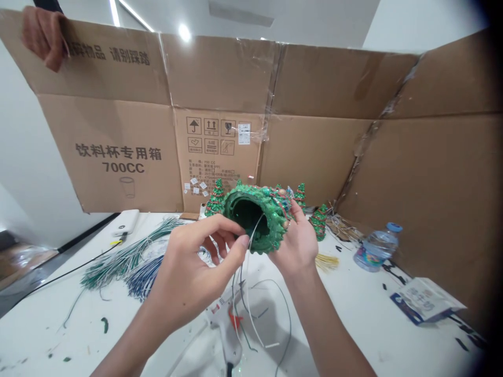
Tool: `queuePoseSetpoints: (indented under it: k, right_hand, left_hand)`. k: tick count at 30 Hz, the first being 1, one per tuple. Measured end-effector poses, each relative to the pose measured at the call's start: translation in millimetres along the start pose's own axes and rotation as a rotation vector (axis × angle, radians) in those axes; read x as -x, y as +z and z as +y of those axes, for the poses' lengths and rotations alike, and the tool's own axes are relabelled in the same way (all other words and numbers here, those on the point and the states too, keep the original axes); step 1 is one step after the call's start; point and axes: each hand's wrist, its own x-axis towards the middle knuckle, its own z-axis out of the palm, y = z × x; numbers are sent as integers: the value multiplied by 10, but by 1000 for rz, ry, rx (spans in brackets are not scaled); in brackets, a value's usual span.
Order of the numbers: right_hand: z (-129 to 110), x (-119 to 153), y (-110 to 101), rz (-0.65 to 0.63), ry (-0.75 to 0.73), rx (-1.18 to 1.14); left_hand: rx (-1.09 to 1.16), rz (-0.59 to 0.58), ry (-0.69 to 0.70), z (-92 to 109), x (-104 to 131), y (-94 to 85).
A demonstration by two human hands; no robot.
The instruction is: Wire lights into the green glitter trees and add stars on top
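The tree (272,214) is resting in the right hand (295,242), raised above the table (341,330), its open base facing the wearer. The right hand is supporting it from the right and behind; the fingers are curling over the decorated side, partly hidden, so their spacing is not showing. The left hand (196,256) is bringing thumb and forefinger together at the mouth, seemingly pinching the wire (256,226), while its other fingers are bending loosely behind. The base is probably facing this way to keep the hollow visible and reachable; the right palm is likely serving as a cradle, freeing the left fingertips for finer work.

The tree's shell is looking rigid and glossy, with a dark, rounded cavity and a jagged, leafy rim. The wire is curving out smooth, thin and white. Below, the glue gun (226,327) is lying on the table, showing pale plastic and an orange trigger. Green strands (129,256) and blue strands (146,275) are fanning out at left, apparently within easy reach. Behind, small trees (215,199) are standing before creased cardboard (314,157), which is perhaps acting as a screen.
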Motion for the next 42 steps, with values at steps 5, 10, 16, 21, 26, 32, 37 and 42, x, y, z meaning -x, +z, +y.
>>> queuePoseSetpoints:
  k: [5,10,16,21,26,32,37,42]
  right_hand:
    - [0,-8,-15,-13,-40,29]
    - [-19,-20,-3,40,-20,26]
    - [-32,-26,3,50,-12,8]
    - [-27,-15,52,54,13,-25]
    - [-30,-16,38,46,11,-14]
    - [-19,-12,12,44,-32,40]
    - [23,41,104,96,-47,1]
    - [77,101,208,84,-107,42]
  left_hand:
    - [68,-150,-121,19,10,-61]
    - [137,-224,-191,-7,1,-86]
    - [200,-265,-248,-47,-8,-120]
    - [204,-241,-222,-46,-7,-111]
    - [222,-197,-244,-55,-8,-98]
    - [193,-173,-247,-51,-5,-80]
    - [118,-118,-219,-43,-10,-61]
    - [122,-86,-207,-40,-17,-68]
